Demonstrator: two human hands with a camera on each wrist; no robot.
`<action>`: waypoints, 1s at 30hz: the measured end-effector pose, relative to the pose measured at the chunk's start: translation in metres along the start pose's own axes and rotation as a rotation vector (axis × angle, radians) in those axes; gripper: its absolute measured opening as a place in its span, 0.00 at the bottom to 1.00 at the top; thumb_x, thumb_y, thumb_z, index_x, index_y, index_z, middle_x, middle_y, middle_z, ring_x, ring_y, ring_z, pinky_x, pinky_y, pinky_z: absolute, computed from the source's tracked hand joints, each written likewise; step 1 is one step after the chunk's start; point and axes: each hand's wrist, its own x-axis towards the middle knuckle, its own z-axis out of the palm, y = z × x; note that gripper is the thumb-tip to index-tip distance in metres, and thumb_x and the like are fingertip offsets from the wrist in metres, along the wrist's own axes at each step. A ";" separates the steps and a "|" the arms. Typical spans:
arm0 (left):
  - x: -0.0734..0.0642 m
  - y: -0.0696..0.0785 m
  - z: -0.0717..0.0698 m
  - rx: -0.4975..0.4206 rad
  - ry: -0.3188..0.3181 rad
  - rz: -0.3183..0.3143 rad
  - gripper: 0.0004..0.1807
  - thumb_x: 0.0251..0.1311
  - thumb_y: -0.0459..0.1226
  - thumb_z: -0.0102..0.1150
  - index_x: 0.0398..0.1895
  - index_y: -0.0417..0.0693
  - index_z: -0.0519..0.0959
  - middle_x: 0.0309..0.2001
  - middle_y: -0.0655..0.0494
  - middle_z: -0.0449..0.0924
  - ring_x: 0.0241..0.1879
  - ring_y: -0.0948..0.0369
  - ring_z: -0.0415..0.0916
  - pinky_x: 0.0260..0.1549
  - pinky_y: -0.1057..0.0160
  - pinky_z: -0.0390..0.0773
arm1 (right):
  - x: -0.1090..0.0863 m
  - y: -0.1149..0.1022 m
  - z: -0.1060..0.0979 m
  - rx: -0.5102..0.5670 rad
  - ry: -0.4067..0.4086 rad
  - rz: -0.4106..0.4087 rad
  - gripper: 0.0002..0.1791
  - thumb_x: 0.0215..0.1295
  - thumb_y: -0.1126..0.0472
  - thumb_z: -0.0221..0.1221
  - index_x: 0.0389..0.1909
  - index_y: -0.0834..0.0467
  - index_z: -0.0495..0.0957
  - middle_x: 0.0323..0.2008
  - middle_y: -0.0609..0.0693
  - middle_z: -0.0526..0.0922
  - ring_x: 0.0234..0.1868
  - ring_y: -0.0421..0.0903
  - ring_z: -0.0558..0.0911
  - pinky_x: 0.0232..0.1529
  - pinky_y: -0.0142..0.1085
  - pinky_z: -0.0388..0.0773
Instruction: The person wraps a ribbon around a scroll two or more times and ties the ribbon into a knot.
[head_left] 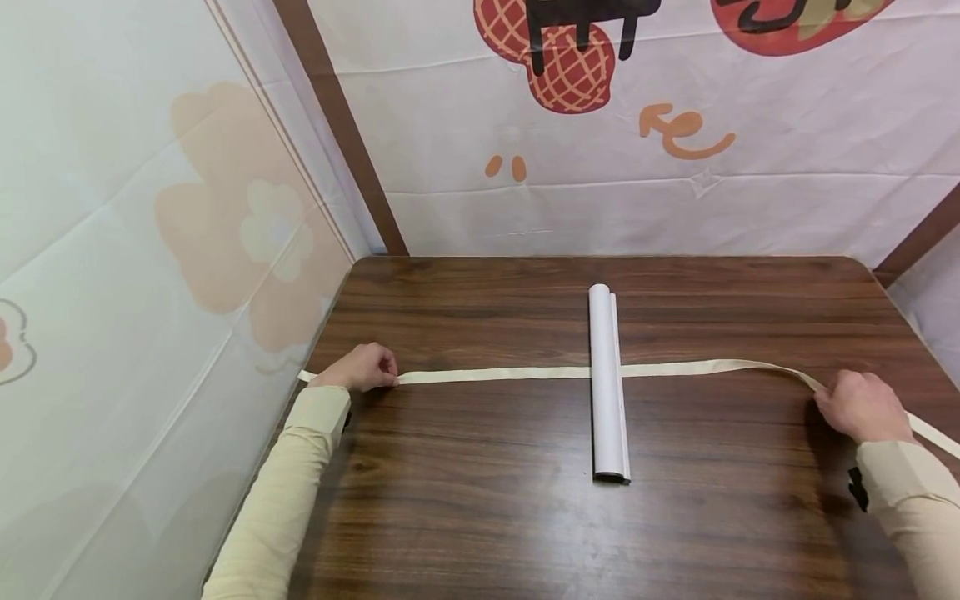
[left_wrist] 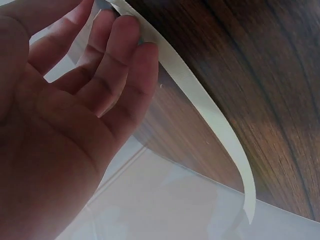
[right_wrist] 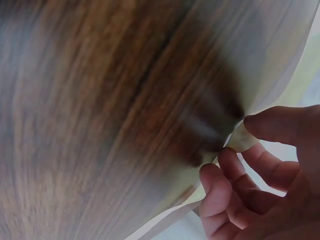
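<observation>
A long cream ribbon runs across the brown wooden table from left to right. At the left, my left hand pinches it between thumb and index finger; the loose end curves past the other fingers toward the table's edge. On the right, my right hand pinches the ribbon, which lifts in a low arch just before the fingers and trails on beyond the hand. In the right wrist view thumb and fingertips meet on the strip. A white roll lies across the ribbon, hiding a short piece of it.
The wood-grain table has rounded far corners. A white printed cloth hangs behind it, and another sheet with a flower print stands close along the left edge. Brown posts show at the back corners.
</observation>
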 end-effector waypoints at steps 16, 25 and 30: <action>-0.001 0.012 -0.002 0.009 -0.036 -0.097 0.07 0.57 0.36 0.65 0.25 0.47 0.78 0.26 0.56 0.76 0.27 0.60 0.70 0.28 0.64 0.69 | 0.006 -0.016 -0.006 0.073 0.092 0.029 0.13 0.56 0.59 0.52 0.20 0.63 0.75 0.23 0.66 0.75 0.25 0.65 0.75 0.23 0.53 0.69; -0.002 0.015 -0.004 0.003 -0.029 -0.108 0.07 0.57 0.36 0.65 0.24 0.45 0.79 0.26 0.56 0.77 0.28 0.60 0.70 0.28 0.64 0.69 | 0.004 -0.040 -0.009 0.119 0.221 0.012 0.16 0.62 0.57 0.50 0.36 0.67 0.77 0.43 0.75 0.63 0.44 0.74 0.62 0.25 0.62 0.65; -0.003 0.013 -0.003 0.009 -0.027 -0.100 0.07 0.57 0.36 0.64 0.24 0.45 0.79 0.25 0.56 0.77 0.27 0.61 0.70 0.29 0.64 0.69 | 0.008 -0.055 -0.016 0.111 0.294 -0.011 0.15 0.64 0.56 0.51 0.34 0.65 0.77 0.36 0.72 0.73 0.37 0.73 0.71 0.22 0.59 0.66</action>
